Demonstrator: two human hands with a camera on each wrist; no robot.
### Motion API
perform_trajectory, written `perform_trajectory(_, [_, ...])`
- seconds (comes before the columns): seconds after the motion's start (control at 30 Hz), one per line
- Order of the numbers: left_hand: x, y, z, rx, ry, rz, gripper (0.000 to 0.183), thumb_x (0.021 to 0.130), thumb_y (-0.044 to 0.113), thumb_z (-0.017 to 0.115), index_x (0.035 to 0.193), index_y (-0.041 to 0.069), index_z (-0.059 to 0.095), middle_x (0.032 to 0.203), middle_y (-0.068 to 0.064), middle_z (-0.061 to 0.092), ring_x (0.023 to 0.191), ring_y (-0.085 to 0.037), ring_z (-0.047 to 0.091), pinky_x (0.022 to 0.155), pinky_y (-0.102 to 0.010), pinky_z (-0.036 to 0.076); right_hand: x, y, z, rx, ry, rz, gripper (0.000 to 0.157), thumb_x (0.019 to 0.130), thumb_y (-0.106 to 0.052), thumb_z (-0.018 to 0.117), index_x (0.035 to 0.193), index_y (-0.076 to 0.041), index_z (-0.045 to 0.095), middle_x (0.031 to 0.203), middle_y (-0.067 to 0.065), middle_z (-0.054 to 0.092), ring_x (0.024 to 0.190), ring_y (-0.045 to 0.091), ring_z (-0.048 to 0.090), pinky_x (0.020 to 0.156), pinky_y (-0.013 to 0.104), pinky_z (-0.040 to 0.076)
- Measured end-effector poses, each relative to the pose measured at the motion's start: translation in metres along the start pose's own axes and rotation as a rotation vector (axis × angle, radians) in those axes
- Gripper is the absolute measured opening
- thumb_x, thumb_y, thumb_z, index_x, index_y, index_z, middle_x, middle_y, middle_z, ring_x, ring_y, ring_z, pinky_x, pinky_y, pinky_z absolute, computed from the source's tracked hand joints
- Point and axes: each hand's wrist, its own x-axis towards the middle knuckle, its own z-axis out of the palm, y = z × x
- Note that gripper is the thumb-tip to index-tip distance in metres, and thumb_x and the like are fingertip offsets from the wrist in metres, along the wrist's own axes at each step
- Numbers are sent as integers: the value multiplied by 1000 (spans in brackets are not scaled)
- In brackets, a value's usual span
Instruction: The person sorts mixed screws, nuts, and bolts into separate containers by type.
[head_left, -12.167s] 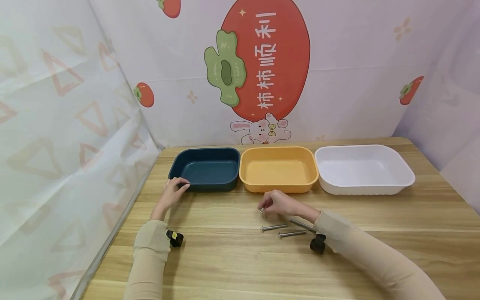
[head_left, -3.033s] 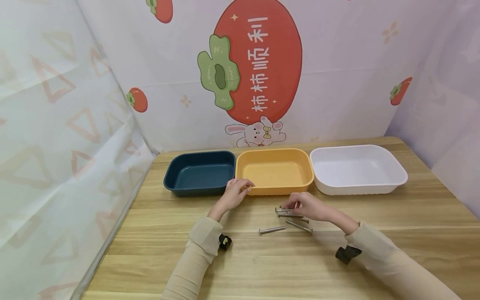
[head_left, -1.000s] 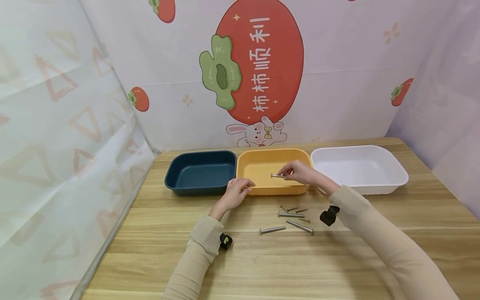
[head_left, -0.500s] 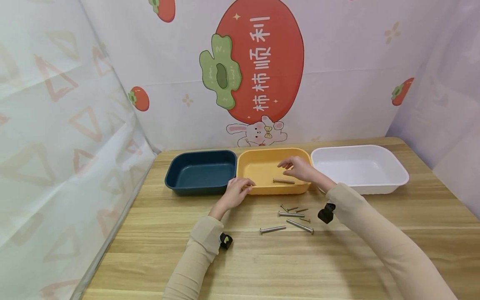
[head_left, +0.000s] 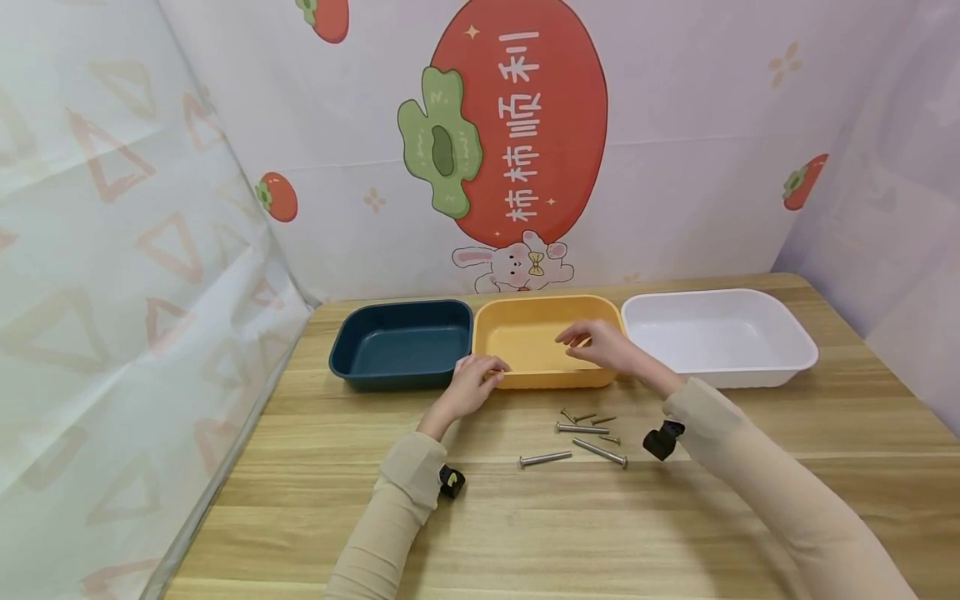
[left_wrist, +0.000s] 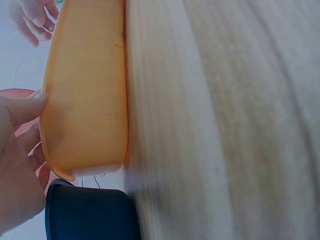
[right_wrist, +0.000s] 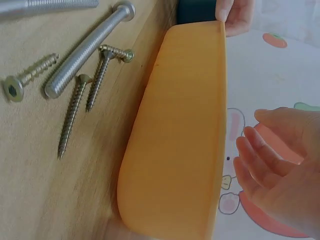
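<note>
My left hand [head_left: 468,387] pinches the front left corner of the yellow tray's [head_left: 555,380] rim. In the left wrist view its thumb [left_wrist: 30,107] lies over that rim. Above the tray's right half is my right hand [head_left: 606,346], fingers loosely bent and nothing between them. The right wrist view shows the same hand [right_wrist: 280,160] with thumb and fingers apart, clear of the wall. In front of the tray lie a long bolt [head_left: 582,429], a second bolt [head_left: 600,452] and a third bolt [head_left: 545,459], with several small screws [head_left: 603,421] around them. Part of the tray's floor is hidden.
A dark blue tray [head_left: 405,383] adjoins the yellow one on the left, and a white tray [head_left: 720,379] on the right. All stand along the back of a wooden table [head_left: 525,533]. A printed cloth [head_left: 675,208] hangs behind them.
My right hand lifted a bolt from the pile and released it into the yellow tray; the bolt is now out of sight. Earlier, my left hand moved from the blue tray to the yellow one.
</note>
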Motion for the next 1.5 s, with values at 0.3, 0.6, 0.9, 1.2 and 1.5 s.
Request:
perform_trajectory(0.3, [1,0,0,-26,-5,-2,14,89,8,51,100,6,60,95,-6,61,90,-21,46,98,-44,18,-12,-9,4,45,25,-6,19,78,5,60,97,8,62,94,20,61,83,27,57,72,39,48])
perform_trajectory(0.6, [2,-3,1,-30,-18,-10,15,89,10,51,100,7,60,97,-5,61,91,-21,46,99,-44,17,-27,-17,5,71,-10,-27,21,80,5,58,101,6,61,95,21,60,84,28,57,75,44,46])
perform_trajectory(0.9, [3,-2,0,-32,-22,-18,15,90,10,50,100,6,60,97,-6,61,92,-22,46,99,-45,17,-41,-22,14,72,-42,-10,21,81,1,60,101,3,61,94,13,62,84,22,57,75,40,46])
perform_trajectory(1.2, [3,-3,1,-48,-19,-14,14,90,11,50,99,7,61,94,-4,61,90,-21,47,99,-45,17,-52,-26,28,99,-79,-18,21,80,2,59,100,0,63,92,6,61,83,15,55,72,26,46])
perform_trajectory(1.5, [4,-13,4,-82,-6,33,17,92,20,47,99,12,61,89,1,60,89,-18,46,100,-43,14,-58,-28,45,119,-171,-52,20,81,1,59,101,2,62,94,14,62,83,21,58,73,33,47])
